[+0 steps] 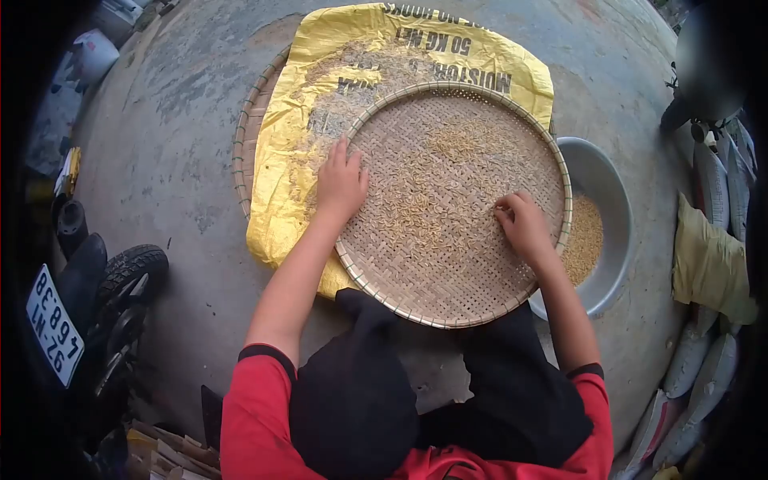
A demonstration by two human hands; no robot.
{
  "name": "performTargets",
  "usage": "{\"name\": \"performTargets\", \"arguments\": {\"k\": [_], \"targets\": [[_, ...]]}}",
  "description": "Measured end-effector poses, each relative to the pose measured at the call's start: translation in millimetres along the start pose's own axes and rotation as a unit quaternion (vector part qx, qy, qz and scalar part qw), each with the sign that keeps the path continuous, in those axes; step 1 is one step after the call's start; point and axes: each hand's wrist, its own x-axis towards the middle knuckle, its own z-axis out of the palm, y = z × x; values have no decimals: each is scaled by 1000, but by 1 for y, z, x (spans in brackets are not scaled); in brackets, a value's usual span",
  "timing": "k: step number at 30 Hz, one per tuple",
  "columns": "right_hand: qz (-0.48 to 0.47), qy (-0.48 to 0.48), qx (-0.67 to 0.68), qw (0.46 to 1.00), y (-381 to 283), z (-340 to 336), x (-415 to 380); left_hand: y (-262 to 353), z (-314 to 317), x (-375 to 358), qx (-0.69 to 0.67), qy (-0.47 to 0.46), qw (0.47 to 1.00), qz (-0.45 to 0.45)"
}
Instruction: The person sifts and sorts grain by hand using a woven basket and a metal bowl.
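A round woven bamboo winnowing tray (472, 280) lies in front of my knees, with unhusked rice grains (416, 220) scattered over it and a small heap near its far side. My left hand (342, 182) is at the tray's left rim, its thumb inside and its fingers along the edge. Over the right part of the tray is my right hand (524, 226), fingertips pinched together close to the grains. Whatever is between those fingertips is too small to make out.
Under the tray spreads a yellow printed sack (280, 172) with bits of chaff, over another woven tray (246, 152). A metal basin (616, 200) of grain stands at right. A motorbike (104, 296) is at left; filled sacks (708, 368) line the right side.
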Motion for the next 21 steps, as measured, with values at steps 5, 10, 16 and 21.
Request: {"name": "performTargets", "arguments": {"k": [5,10,16,21], "targets": [[-5,-11,-12,1000,2,3,3,1,-2,0,-8,-6,1000,-6],[-12,-5,-20,1000,3,7,6,0,-1,0,-3,-8,1000,-7],[-41,-2,-46,998,7,8,8,0,-2,0,-15,-4,1000,-10],[-47,1,-59,997,5,5,7,-1,-1,0,-23,-1,1000,-9]]}}
